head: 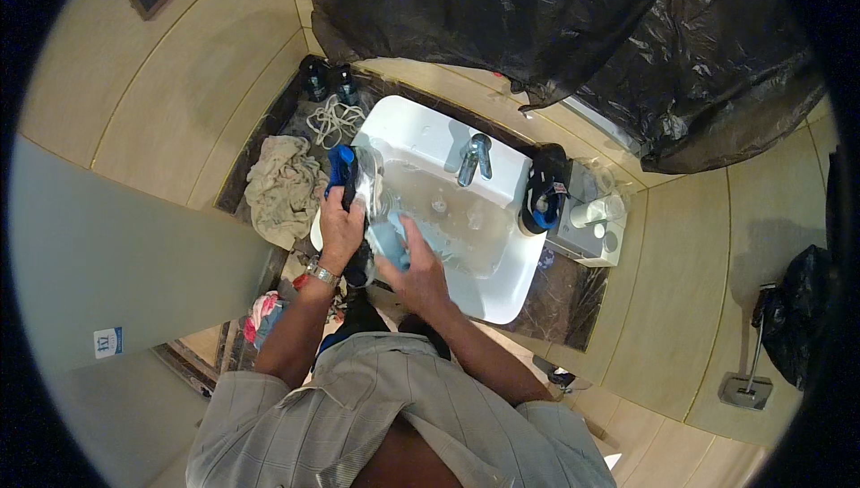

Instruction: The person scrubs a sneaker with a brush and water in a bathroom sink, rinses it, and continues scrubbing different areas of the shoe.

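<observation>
My left hand point(341, 225) grips a dark shoe with a blue lining point(341, 165) over the left rim of the white washbasin point(497, 300). The shoe's pale sole faces the basin. In my right hand point(422, 270) is a light blue scrubbing brush point(390, 243), blurred, close to the shoe's sole; whether they touch I cannot tell. Cloudy water point(450, 219) with some suds stands in the basin. A second dark shoe with a blue lining point(541, 202) rests on the right rim. The chrome faucet point(476, 157) points over the water.
Left of the basin lie a crumpled beige cloth point(285, 186), white shoelaces point(334, 120) and two dark bottles point(329, 84). At the right, a box point(591, 246) bears a white cup point(588, 214). Black plastic sheeting point(484, 11) hangs above. A frosted panel point(127, 246) stands at my left.
</observation>
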Demonstrator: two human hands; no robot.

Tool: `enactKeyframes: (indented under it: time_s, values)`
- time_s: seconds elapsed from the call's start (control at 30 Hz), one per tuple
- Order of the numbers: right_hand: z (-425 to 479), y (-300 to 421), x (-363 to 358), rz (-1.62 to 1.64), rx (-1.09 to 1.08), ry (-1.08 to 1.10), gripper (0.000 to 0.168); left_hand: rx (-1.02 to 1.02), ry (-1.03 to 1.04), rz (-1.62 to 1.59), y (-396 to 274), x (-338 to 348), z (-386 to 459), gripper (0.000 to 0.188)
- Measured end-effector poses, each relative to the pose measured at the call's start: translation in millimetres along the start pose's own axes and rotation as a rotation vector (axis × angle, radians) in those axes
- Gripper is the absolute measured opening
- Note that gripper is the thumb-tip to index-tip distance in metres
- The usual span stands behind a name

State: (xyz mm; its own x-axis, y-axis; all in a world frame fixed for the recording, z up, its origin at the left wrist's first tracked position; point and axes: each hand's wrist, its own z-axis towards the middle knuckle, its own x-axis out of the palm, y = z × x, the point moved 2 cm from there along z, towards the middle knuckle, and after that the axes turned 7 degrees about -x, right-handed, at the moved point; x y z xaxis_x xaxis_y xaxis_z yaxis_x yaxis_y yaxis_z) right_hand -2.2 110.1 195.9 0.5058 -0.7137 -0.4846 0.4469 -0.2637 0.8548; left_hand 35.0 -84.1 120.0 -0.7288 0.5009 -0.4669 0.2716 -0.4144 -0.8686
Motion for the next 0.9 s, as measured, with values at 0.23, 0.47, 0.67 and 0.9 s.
enactKeyframes:
  time_s: [0.23,0.47,0.67,0.9]
  values:
    - [41.6,-22.5,1.5,-0.074,-0.055,-0.109,0.077,0.121,0.026,0.016,-23.9,11.4,-5.5,0.023]
    - [28.9,8.9,-3.2,-0.090,-0.037,0.023,0.076,-0.019,-0.126,-0.024,11.4,7.9,23.8,0.030]
    - [-16.4,9.6,-5.6,-0.163,-0.120,-0.076,0.076,-0.056,-0.146,0.026,3.2,12.5,27.9,0.027]
    - [59.8,-14.9,-7.9,-0.152,-0.083,-0.093,0.077,-0.068,-0.097,-0.027,-5.6,27.5,18.5,0.022]
